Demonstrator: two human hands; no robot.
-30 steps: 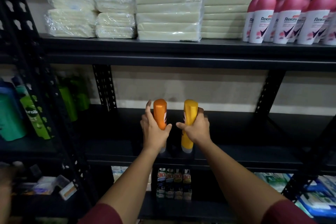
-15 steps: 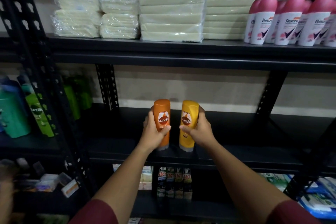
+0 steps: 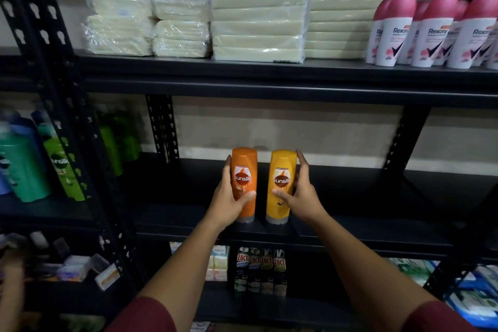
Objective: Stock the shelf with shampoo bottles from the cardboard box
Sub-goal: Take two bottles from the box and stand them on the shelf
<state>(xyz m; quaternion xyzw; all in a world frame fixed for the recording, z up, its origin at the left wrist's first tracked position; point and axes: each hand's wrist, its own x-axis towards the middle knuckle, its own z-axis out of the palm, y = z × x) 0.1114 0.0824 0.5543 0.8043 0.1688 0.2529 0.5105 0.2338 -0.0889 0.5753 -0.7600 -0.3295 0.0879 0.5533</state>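
Two Sunsilk shampoo bottles stand cap-down, side by side, near the front of the black middle shelf (image 3: 377,205). My left hand (image 3: 227,203) grips the orange bottle (image 3: 244,170) from its left, thumb across the front below the label. My right hand (image 3: 303,198) holds the yellow bottle (image 3: 281,170) from its right, with the thumb on the front and the fingers up along its side. Both labels face me. The cardboard box is out of view.
Green and teal shampoo bottles (image 3: 62,170) fill the rack to the left behind a black upright post (image 3: 67,116). Wrapped pale packs (image 3: 258,16) and pink-capped deodorants (image 3: 431,32) sit on the upper shelf. Small Zact boxes (image 3: 260,269) stand on the lower shelf.
Both bottles have been turned so their labels face me and lowered onto the shelf. My right hand's fingers have straightened along the yellow bottle.
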